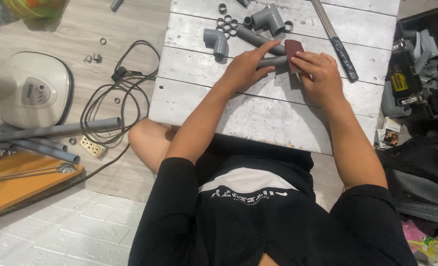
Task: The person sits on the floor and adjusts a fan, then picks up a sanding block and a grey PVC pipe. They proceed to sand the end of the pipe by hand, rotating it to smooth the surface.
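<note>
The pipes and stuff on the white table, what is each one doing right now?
Short grey pipe: lying flat, held by left hand.
Reddish-brown sanding sheet: pressed on the pipe's end by right hand.
Elbow fitting: loose on the table.
Cut rings: clustered, loose.

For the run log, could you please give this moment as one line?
left hand: holds short grey plastic pipe piece | right hand: presses dark red sandpaper sheet on it | surface: white wooden board
</note>
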